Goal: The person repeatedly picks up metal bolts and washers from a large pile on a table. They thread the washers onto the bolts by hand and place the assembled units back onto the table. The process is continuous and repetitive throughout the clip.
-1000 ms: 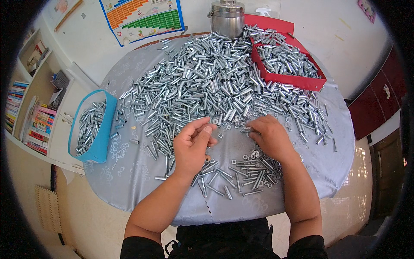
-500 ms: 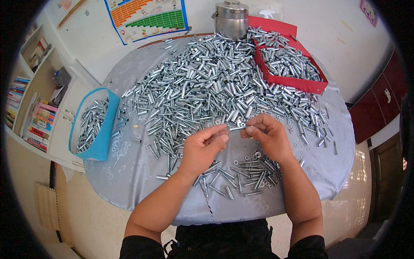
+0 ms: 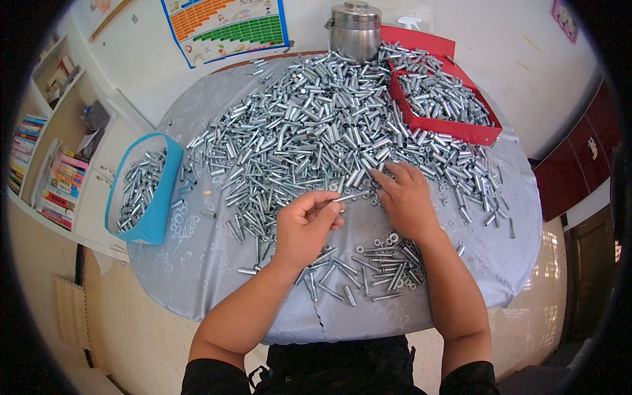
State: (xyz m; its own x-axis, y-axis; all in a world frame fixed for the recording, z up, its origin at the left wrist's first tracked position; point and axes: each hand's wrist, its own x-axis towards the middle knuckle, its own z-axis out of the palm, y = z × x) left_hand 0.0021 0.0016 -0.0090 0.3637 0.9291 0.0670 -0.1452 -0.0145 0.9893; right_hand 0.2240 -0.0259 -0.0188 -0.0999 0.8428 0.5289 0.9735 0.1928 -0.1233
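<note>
My left hand is closed, thumb against fingers, on a thin metal bolt that points to the right. My right hand reaches over the near edge of the big heap of metal sleeves and bolts. Its fingers are apart and stretched toward the pieces, with nothing visible in them. Small washers lie beside that hand. Below both hands, nearer to me, rests a smaller group of bolts with several washers among them.
A blue box of metal sleeves stands at the left. At the back right is a red box filled with similar parts. A steel canister stands behind the heap. The round table wears a grey cloth. Bookshelves stand at far left.
My right hand has left the bolt and moved slightly up toward the heap, its fingers spreading. My left hand now holds the bolt alone, almost in the same place.
</note>
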